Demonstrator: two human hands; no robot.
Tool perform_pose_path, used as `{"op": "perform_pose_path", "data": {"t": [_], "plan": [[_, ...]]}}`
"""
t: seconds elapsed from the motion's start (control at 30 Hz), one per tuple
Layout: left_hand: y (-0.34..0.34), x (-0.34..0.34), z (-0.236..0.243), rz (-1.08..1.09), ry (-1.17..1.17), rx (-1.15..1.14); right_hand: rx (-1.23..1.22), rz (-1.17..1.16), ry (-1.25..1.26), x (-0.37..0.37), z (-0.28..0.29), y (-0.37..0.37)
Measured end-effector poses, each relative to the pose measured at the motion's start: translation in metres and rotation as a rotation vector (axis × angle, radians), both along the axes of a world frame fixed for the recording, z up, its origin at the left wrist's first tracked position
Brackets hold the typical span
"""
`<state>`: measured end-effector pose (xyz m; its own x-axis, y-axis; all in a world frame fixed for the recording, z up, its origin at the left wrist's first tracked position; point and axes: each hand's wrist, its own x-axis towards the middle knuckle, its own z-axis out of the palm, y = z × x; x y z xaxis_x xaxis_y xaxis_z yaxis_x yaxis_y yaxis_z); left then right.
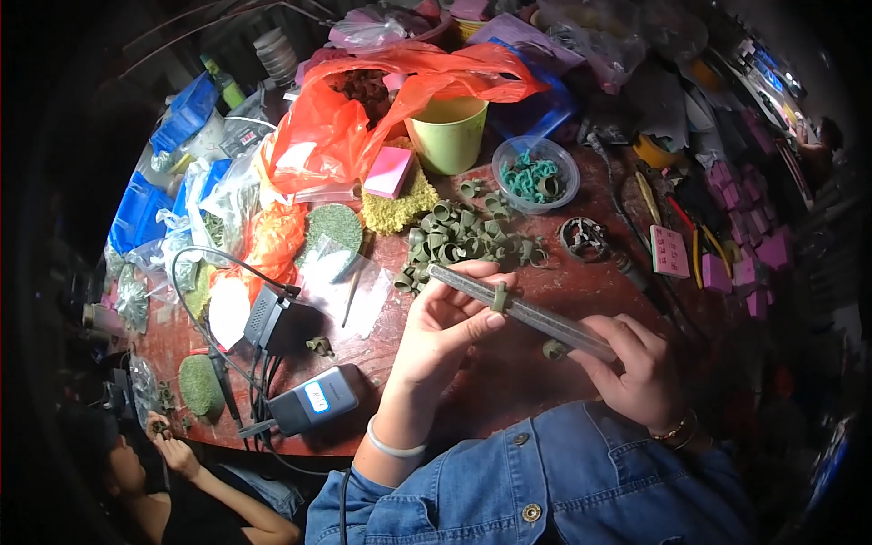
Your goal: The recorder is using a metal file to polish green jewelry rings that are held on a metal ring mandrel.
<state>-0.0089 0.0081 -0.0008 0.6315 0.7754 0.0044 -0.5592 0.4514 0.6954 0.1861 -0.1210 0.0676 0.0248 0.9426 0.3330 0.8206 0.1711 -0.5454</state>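
My right hand [639, 368] is closed round the right end of a long grey rod [554, 325], which looks like a ring mandrel and slants up to the left. A small green ring [500, 298] is threaded on the rod. My left hand [450, 322] pinches at this ring with thumb and fingers, palm up, under the rod's left part. Just beyond my left hand lies a heap of similar green rings [447, 232]. One more green ring [554, 349] sits on the table below the rod.
On the red table [381, 400] stand a clear tub [536, 174] with teal pieces, a green cup [450, 136] and a red plastic bag [318, 127]. A power bank [313, 400] with cables is at left, pliers [708, 241] and pink blocks at right. Another person [182, 490] works at lower left.
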Motion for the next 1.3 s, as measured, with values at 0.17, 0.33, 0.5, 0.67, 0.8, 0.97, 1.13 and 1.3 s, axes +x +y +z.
{"op": "perform_pose_path", "data": {"t": [0.17, 0.33, 0.5, 0.67, 0.8, 0.97, 1.13, 1.3], "plan": [[-0.003, 0.002, 0.005, -0.087, 0.078, 0.047, -0.027, 0.016, -0.016, 0.0, 0.002, 0.0], [-0.007, 0.006, 0.003, -0.161, 0.131, 0.041, -0.014, 0.025, -0.013, -0.001, -0.003, -0.001], [-0.006, 0.006, 0.004, -0.165, 0.137, 0.056, -0.031, 0.022, 0.005, -0.001, -0.004, 0.0], [-0.005, 0.005, 0.003, -0.168, 0.152, 0.058, -0.035, 0.023, 0.009, -0.001, -0.004, 0.0], [-0.006, 0.005, 0.006, -0.17, 0.15, 0.057, -0.035, 0.02, 0.013, 0.0, -0.005, -0.001], [-0.007, 0.005, 0.01, -0.148, 0.21, 0.075, -0.122, 0.036, 0.106, 0.003, -0.004, -0.003], [-0.006, 0.005, 0.007, -0.148, 0.21, 0.09, -0.127, 0.04, 0.183, 0.006, -0.009, -0.004], [-0.005, 0.003, 0.006, -0.148, 0.21, 0.104, -0.121, 0.055, 0.195, 0.006, -0.009, -0.005]]}}
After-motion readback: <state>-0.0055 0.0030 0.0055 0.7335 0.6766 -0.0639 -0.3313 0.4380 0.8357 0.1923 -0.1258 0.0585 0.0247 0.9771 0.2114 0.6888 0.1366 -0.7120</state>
